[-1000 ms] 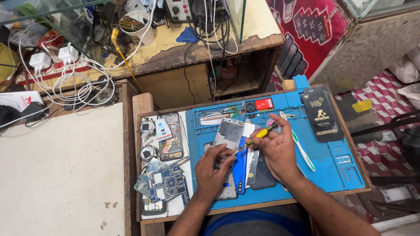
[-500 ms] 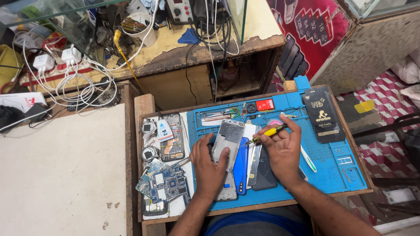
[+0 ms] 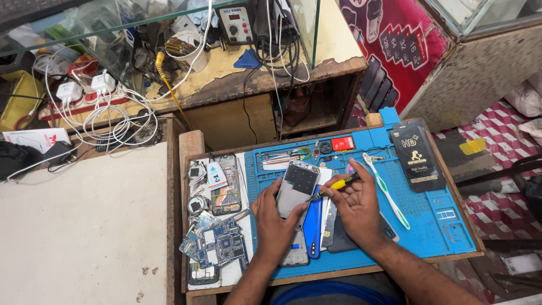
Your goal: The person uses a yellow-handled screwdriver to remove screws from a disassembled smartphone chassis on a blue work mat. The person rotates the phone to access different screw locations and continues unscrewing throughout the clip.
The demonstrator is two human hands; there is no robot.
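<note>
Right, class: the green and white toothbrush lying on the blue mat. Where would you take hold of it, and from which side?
Grip the toothbrush at mid-handle, from above and from the right. It lies flat and slanted, its bristle head at the far end. The right hand with the yellow screwdriver crowds its left side, while the blue mat to its right is bare.

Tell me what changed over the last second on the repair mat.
The right hand turned the yellow screwdriver so its tip now points left at the phone frame; earlier it pointed up and away. The left hand slid up to steady the frame. The toothbrush, circuit boards and blue mat stayed put.
</note>
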